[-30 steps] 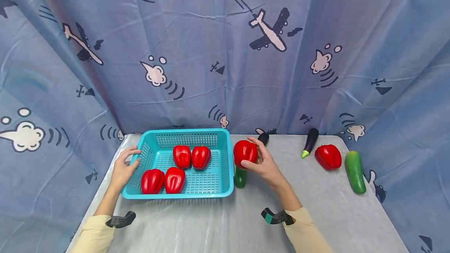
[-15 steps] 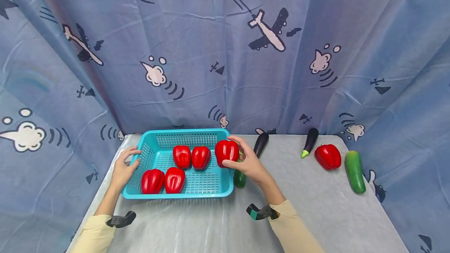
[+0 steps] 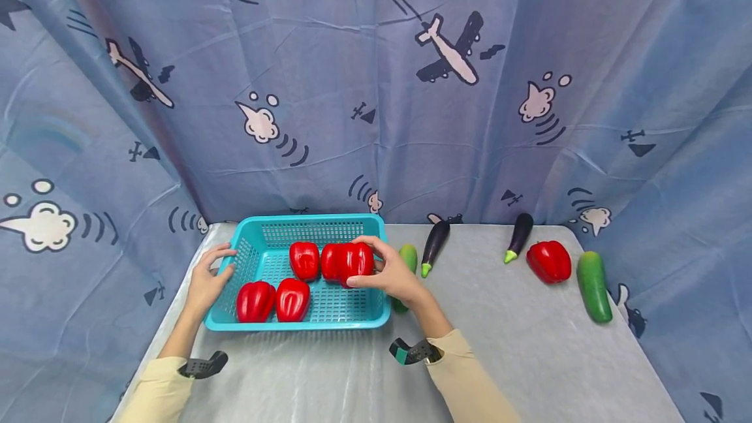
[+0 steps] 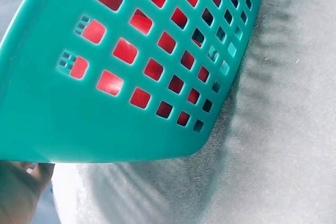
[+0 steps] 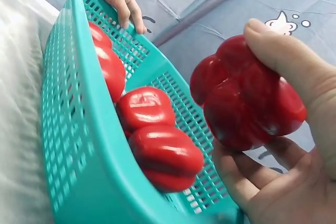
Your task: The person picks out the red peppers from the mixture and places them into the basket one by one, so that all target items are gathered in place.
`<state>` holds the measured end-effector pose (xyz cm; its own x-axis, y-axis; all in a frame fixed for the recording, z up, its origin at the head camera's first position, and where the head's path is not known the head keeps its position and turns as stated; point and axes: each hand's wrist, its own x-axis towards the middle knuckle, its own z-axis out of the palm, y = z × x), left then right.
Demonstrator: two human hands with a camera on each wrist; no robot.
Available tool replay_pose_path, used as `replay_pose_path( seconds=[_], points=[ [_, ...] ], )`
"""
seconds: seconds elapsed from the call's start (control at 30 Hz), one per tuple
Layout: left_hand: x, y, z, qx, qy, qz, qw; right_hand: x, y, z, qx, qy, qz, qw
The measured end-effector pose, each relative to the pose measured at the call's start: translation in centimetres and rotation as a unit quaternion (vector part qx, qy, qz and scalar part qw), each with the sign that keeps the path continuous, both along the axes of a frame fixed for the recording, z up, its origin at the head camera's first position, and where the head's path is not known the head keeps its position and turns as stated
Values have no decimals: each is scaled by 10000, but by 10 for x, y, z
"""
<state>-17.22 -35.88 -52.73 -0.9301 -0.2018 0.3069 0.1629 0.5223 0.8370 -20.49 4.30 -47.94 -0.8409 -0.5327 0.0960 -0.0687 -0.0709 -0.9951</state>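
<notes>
My right hand [image 3: 395, 277] grips a red bell pepper [image 3: 357, 261] between thumb and fingers, over the right part of a turquoise plastic basket [image 3: 296, 327]. In the right wrist view the held pepper stands clear of the peppers lying in the basket. My left hand [image 3: 205, 284] holds the basket's left rim, its fingers hooked over the edge. Inside are several red bell peppers, among them a front left pepper [image 3: 255, 301], a front pepper [image 3: 292, 299] and a back pepper [image 3: 304, 261]. The held pepper partly hides another one [image 3: 331, 262] behind it.
Right of the basket lie a cucumber [image 3: 408, 257], partly behind my right hand, and an eggplant [image 3: 435, 247]. Farther right are another eggplant [image 3: 519, 237], a red bell pepper [image 3: 549, 262] and a cucumber [image 3: 594, 287]. A patterned blue curtain [image 3: 329, 83] hangs behind the table.
My right hand has carried the red bell pepper leftward from beside the basket to above its right half. The eggplant and cucumber behind it have come into fuller view. My left hand has stayed put.
</notes>
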Motion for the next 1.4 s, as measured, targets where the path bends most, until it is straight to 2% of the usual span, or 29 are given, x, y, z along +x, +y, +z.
replay_pose_path(
  seconds=[0.27,0.47,0.73,0.9,1.13,1.4],
  points=[
    [-1,-1,-3,25,48,-4,10000,4,-23,0,88,174,7,9998],
    [-1,-2,0,-7,5,-3,10000,11,-37,-6,142,68,-151,9998],
    [1,-3,1,-9,-64,17,10000,17,-56,-14,336,24,-163,9993],
    [0,-4,-1,6,-80,29,10000,19,-63,-20,607,33,-332,9976],
    [-3,-5,-5,38,20,-17,10000,23,-68,-26,668,-164,-264,9973],
    [-2,-3,-2,5,-44,-22,10000,23,-70,-25,938,-269,-293,9948]
  ],
)
